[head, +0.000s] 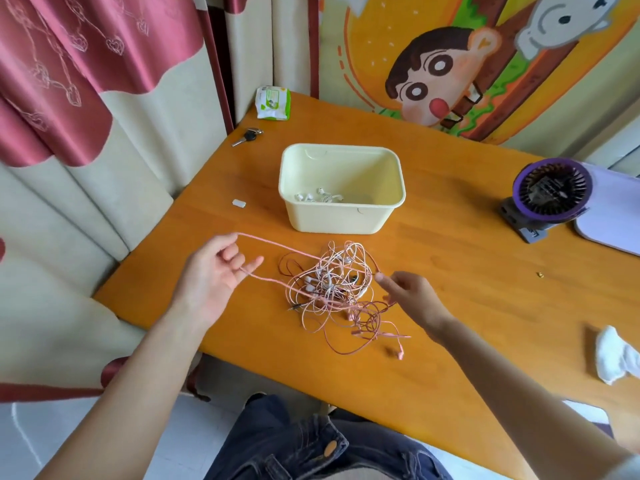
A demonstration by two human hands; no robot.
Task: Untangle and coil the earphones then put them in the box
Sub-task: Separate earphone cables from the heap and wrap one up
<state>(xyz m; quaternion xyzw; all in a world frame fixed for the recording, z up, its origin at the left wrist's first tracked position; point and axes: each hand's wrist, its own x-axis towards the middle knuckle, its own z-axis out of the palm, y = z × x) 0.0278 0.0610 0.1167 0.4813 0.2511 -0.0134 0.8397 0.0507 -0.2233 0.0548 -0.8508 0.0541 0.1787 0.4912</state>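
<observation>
The tangle (332, 285) of earphone cords lies on the tabletop (467, 271) near its near edge, just in front of the box (339, 220) and apart from it. Pink, white and dark red strands are knotted together; how many sets they make cannot be told.

One pink loop (273, 249) is drawn out of the tangle. Its long axis runs leftward, toward the tabletop's left edge. The left hand (218, 268) holds the far end of that loop, palm up. The cord is hooked round its half-curled fingers, with the index finger straighter than the rest.

The right hand (412, 299) is at the tangle's right side, slightly blurred. Its thumb and index tip pinch a dark red strand, and the other fingers are loosely bent.

One pink earbud (400, 353) trails out toward the near edge.

The one box stands open-topped at mid-table, its long side facing the person. White earphones (318, 196) lie on its bottom.

Bare tabletop lies right of the tangle, as far as one fan (550, 195) by the right edge. One key (247, 136) and one wipes pack (273, 102) sit at the far left corner. One tissue (616, 355) lies at the right.
</observation>
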